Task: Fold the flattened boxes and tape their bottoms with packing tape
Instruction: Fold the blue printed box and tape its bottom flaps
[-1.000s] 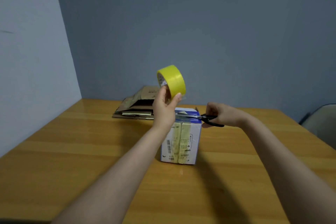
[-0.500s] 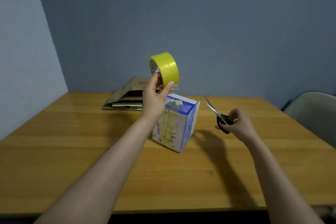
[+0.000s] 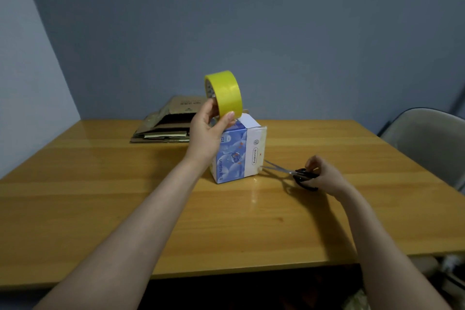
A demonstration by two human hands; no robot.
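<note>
One blue-and-white cardboard box [image 3: 236,156] stands on wooden counter [image 3: 100,184]; likely light, thin-walled, crushable; hold opposite side walls; left hand [image 3: 205,133] pinches yellow packing-tape roll [image 3: 226,94] above it; right hand [image 3: 327,177] grips black-handled scissors [image 3: 300,175] beside it.

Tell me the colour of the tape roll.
Yellow; the tape roll shows best in the head view.

One yellow tape roll [image 3: 226,93], one folded box [image 3: 239,153], one pair of scissors [image 3: 299,175]. Two hands: left hand [image 3: 205,133], right hand [image 3: 324,176]. One stack of flattened boxes [image 3: 163,126] at the surface's [image 3: 100,196] far edge, number unclear. One chair [image 3: 427,138].
</note>
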